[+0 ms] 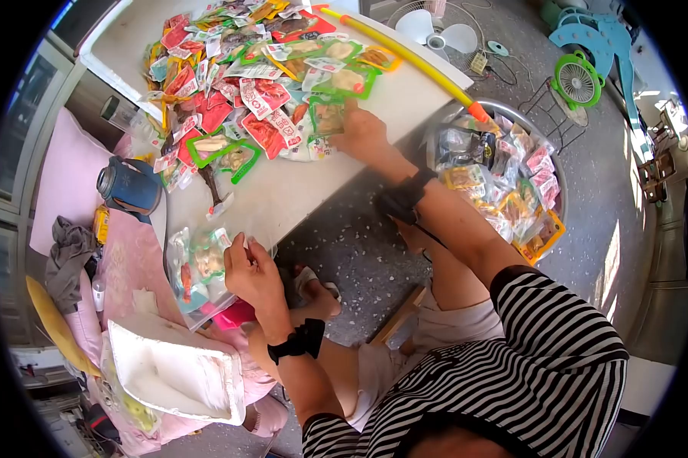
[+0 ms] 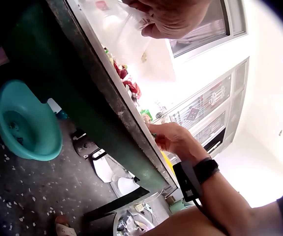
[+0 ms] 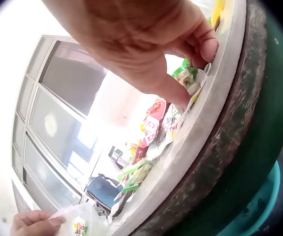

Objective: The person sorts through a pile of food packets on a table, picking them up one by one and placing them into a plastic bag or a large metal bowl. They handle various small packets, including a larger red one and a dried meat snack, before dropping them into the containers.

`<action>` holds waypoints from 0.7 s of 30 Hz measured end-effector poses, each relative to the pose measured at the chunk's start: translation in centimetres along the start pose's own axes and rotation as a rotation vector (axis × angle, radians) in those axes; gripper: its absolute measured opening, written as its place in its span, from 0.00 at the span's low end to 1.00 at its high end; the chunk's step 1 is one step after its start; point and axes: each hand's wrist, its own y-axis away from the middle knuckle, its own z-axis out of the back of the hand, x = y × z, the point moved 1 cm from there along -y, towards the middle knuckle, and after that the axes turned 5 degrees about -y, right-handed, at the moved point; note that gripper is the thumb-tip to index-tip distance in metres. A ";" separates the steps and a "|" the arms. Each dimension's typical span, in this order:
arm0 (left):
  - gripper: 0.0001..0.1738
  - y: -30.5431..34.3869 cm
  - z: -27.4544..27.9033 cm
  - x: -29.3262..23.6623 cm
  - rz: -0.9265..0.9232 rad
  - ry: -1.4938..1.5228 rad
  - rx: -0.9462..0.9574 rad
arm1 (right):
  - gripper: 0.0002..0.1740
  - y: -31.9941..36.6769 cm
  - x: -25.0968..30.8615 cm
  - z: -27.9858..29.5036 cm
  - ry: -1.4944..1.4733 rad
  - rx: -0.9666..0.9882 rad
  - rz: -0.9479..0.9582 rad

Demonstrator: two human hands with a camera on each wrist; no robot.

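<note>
My left hand [image 1: 254,276] in view, grip pinching a clear bag [image 1: 200,267], my right hand [image 1: 364,139] pinching a green-edged packet [image 1: 328,118] over the table [image 1: 313,187], beside heaped packets [image 1: 229,84].

Head looks down; wrists look sideways, seemingly tableside.

From where I stand, a pale tabletop [image 1: 298,195] runs across a grey floor [image 1: 344,237] flecked with white chips. Pink fabric [image 1: 138,259] covers the seating or bedding over on the left, beside framed glass panes [image 1: 23,107]. A white-bladed fan [image 1: 435,40] sits past the tabletop's far right end, a small green fan [image 1: 578,81] farther right. White wall [image 3: 1,69] shows beside the window [image 3: 72,76], and bright sunlight [image 1: 609,259] streaks the floor at right.
</note>
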 end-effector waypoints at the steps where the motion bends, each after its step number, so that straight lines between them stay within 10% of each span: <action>1: 0.11 0.0 -0.1 -0.1 -0.005 -0.008 0.000 | 0.35 -0.2 -0.8 -0.4 -0.124 -0.007 -0.038; 12: 0.11 0.0 0.2 0.3 -0.032 -0.013 -0.040 | 0.16 2.6 -0.4 5.2 -1.193 0.405 -0.119; 21: 0.09 0.0 0.7 -0.1 -0.042 -0.024 -0.023 | 0.15 5.6 3.5 0.3 -0.850 1.156 0.033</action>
